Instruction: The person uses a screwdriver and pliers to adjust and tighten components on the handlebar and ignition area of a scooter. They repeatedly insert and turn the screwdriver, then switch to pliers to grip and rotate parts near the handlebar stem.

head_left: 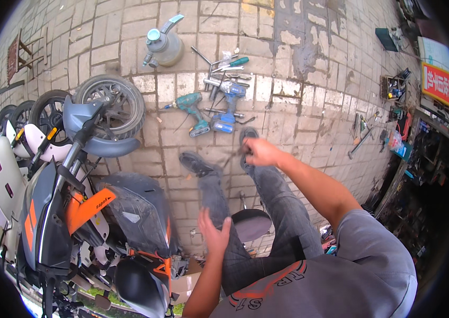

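My left hand [215, 231] hangs beside my left knee, fingers stretched out and nothing in it. Above my right shoe [247, 139], my right hand [260, 152] has its fingers curled together. A thin dark blur shows beside those fingertips, and I cannot make out whether they hold it. Ahead of my feet lie a teal cordless drill [188, 112] and a blue cordless impact wrench [229, 108]. Just beyond are several hand tools, among them a green-handled screwdriver [238, 62] and a T-shaped wrench [208, 63]. To my left stands an orange and grey electric scooter [50, 212].
A spray bottle [163, 50] stands on the brick paving beyond the drills. The scooter's front wheel [112, 106] and more parked scooters crowd the left. At right lie a hammer [361, 144] and a toolbox [394, 87], beside a dark cluttered shopfront. A small stool [251, 225] is between my legs.
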Demonstrator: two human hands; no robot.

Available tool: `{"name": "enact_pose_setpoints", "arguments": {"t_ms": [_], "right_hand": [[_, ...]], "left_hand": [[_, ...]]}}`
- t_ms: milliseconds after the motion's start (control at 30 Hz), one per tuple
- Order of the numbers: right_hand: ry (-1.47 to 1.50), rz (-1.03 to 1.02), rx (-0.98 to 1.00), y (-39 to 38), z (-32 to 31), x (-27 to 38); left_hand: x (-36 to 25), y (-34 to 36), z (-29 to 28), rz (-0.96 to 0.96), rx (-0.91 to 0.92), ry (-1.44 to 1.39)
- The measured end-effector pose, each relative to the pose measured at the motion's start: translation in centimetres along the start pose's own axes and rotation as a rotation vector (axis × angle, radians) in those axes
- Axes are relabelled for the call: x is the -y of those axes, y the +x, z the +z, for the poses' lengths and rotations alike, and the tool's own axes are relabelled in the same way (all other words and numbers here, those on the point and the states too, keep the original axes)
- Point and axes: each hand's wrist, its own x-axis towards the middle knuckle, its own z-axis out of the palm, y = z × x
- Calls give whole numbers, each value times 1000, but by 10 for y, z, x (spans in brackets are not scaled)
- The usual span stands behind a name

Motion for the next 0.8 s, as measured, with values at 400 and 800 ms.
{"name": "enact_pose_setpoints", "arguments": {"t_ms": [400, 800], "right_hand": [[405, 396, -273, 128, 62, -61], [91, 317, -695, 244, 80, -94]], "left_hand": [[17, 35, 76, -683, 130, -1260], [33, 72, 88, -755, 136, -1327]]}}
